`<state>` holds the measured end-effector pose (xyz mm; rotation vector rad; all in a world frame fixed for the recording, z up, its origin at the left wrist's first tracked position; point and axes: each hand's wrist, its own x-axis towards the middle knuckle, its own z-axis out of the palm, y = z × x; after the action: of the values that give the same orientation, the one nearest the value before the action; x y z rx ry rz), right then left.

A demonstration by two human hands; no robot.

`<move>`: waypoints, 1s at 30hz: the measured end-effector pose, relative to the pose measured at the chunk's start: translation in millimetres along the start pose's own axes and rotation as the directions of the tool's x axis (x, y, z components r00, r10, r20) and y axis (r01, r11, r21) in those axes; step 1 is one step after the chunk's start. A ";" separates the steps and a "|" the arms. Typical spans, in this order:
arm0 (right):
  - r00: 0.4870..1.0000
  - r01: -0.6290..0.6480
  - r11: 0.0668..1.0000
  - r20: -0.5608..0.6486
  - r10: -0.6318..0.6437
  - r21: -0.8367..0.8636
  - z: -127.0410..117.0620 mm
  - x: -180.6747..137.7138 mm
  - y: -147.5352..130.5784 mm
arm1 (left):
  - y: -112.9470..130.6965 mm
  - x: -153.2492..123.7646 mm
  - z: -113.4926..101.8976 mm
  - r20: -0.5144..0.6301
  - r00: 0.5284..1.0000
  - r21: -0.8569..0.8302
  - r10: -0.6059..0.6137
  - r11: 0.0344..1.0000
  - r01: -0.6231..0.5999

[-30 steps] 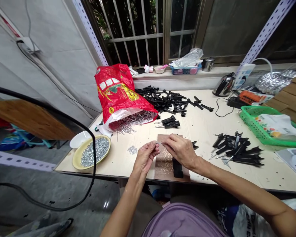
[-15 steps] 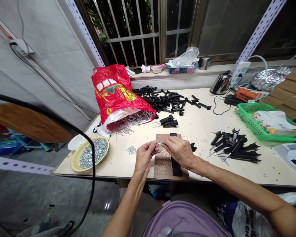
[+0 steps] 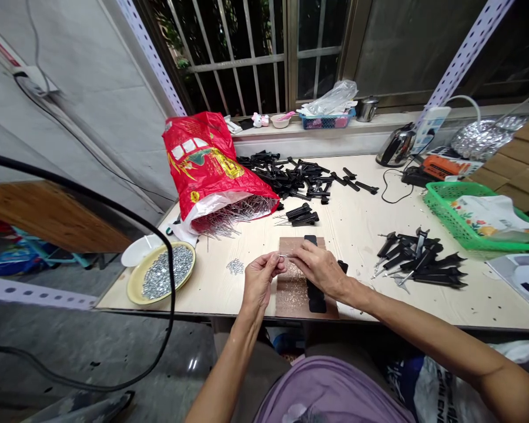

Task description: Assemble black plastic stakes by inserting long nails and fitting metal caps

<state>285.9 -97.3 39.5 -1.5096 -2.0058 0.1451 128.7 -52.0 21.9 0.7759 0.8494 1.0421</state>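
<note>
My left hand (image 3: pixel 263 275) is closed in a pinch at a thin metal pin (image 3: pixel 284 255), over the left part of a brown board (image 3: pixel 291 294). Facing it, my right hand (image 3: pixel 320 265) grips the pin's other side with bent fingers. A black plastic end (image 3: pixel 342 266) sticks out behind the right hand; it looks like part of the same held piece, but the fingers cover the middle. Whatever small part sits in the left fingertips is too small to tell. Black strips (image 3: pixel 316 301) lie on the board under my right hand.
Small metal parts (image 3: pixel 235 267) lie left of the board, near a yellow bowl (image 3: pixel 134 291) full of them. A red bag (image 3: pixel 203 158) spills metal pins. Black plastic pieces are heaped behind (image 3: pixel 300 176), and pinned ones lie right (image 3: pixel 423 261). A green basket (image 3: pixel 462 232) stands far right.
Both hands stay almost in place, fingertips together at the pin. The black end behind my right hand has turned slightly and dipped.
</note>
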 end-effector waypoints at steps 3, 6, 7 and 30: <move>0.998 -0.058 0.979 0.015 0.056 0.195 -1.9 1.8 0.2 | -1.1 1.0 0.2 0.003 1.000 0.021 0.030 0.999 -0.030; 0.998 -0.066 0.964 0.025 0.062 0.257 -4.3 -0.2 1.8 | -2.9 2.0 0.1 0.002 0.999 0.045 0.032 0.998 -0.032; 0.998 -0.054 0.972 0.028 0.049 0.230 -4.6 -1.9 2.8 | -3.8 2.1 0.3 -0.001 1.000 0.051 0.028 0.998 -0.028; 0.991 -0.125 0.991 0.043 0.126 -0.041 -24.9 -25.9 96.6 | -42.8 12.9 17.1 0.068 0.997 0.342 -0.043 0.940 0.017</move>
<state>383.6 -94.3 7.0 -1.6713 -1.9587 0.1946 164.3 -55.6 -9.9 1.0843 0.9882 0.8419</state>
